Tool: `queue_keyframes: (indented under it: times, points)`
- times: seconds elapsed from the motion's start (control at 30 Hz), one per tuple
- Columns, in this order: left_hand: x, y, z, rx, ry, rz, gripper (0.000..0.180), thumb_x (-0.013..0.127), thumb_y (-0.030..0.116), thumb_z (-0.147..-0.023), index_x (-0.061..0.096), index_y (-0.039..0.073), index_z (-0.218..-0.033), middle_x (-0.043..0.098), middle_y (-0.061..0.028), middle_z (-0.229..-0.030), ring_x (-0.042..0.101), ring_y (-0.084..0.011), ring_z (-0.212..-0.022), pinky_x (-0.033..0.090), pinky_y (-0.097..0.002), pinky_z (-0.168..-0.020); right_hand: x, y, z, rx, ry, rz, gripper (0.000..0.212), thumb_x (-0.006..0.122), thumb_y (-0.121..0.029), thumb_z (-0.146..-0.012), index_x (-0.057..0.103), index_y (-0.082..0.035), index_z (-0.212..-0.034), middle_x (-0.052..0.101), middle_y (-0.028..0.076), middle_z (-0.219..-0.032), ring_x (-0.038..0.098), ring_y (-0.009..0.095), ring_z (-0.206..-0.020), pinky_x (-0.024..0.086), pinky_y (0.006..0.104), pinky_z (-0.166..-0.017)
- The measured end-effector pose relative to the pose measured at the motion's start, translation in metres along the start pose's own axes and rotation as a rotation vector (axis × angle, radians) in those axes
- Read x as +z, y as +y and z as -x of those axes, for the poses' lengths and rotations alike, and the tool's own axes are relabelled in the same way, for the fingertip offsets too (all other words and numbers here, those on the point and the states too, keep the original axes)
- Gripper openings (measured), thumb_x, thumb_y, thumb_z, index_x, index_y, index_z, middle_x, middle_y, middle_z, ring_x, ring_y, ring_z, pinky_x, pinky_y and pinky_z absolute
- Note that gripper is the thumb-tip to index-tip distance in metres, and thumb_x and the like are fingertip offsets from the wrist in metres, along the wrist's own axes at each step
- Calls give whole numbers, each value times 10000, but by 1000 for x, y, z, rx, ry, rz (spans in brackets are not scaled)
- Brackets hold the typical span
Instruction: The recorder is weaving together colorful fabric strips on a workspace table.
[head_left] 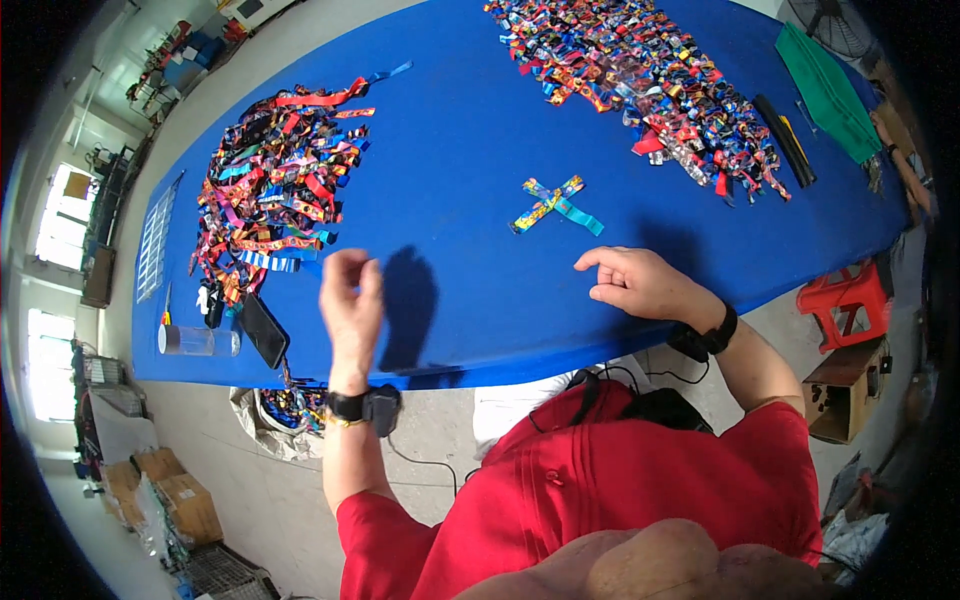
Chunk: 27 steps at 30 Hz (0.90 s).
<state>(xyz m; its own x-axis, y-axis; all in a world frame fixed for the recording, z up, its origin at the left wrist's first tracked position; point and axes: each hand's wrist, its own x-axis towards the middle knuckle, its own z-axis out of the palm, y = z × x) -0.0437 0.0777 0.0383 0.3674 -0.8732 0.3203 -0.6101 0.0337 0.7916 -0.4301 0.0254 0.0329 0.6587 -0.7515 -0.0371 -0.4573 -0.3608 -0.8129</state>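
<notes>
My left hand (350, 302) hovers over the near edge of a blue-covered table, just right of a pile of colourful printed ribbon strips (280, 185). Its fingers are loosely curled with a gap to the thumb, and nothing shows in them. My right hand (645, 285) is above the table too, index finger and thumb apart, holding nothing that I can see. Between the two hands, farther away, two short ribbon strips lie crossed on the cloth: a yellow patterned ribbon (541, 210) and a teal ribbon (580, 215). Each wrist wears a black strapped device.
A long heap of ribbon pieces (660, 85) covers the far right. Near the left edge lie a black phone (263, 330) and a clear cylindrical jar (200, 341). A green tray (825, 90) and black rods (786, 142) are at right. A red stool (843, 305) stands beside the table.
</notes>
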Motion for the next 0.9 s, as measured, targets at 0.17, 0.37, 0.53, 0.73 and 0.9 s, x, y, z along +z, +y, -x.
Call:
queue_keyframes:
  times: [0.17,0.37,0.53,0.73,0.9]
  points:
    - [69,64,-11,26,-286,-37,207,656,153,-883,626,5,-1025,678,-128,-892,657,-210,-802,524,-337,-716,-11,7,-11,74,-37,-112,244,665,-124,-885,623,-32,-1107,616,33,-752,568,117,-658,463,282,-613]
    - [122,92,-36,59,-496,-235,316,659,234,-859,648,-26,-1038,683,-197,-958,669,-334,-889,530,-413,-802,-49,21,-59,22,250,-131,181,643,-136,-925,633,-15,-1059,598,-11,-824,533,34,-679,449,202,-624]
    - [157,89,-58,30,-594,-240,401,684,285,-842,652,-40,-1074,681,-231,-978,668,-356,-931,528,-426,-819,-65,37,-97,130,347,262,394,705,-347,-845,653,-25,-1067,656,155,-959,652,292,-845,523,401,-738]
    - [178,81,-71,65,-645,-269,483,716,331,-837,633,-44,-1129,696,-201,-932,684,-298,-869,534,-390,-764,-51,54,-100,53,309,257,305,782,-285,-754,647,-54,-900,638,138,-899,635,291,-867,518,399,-767]
    - [184,78,-80,-36,-676,-159,492,754,293,-813,626,-57,-1135,677,-143,-859,659,-225,-798,526,-354,-717,-55,57,-109,99,195,41,211,754,-166,-776,631,-35,-887,640,118,-833,635,250,-792,517,366,-717]
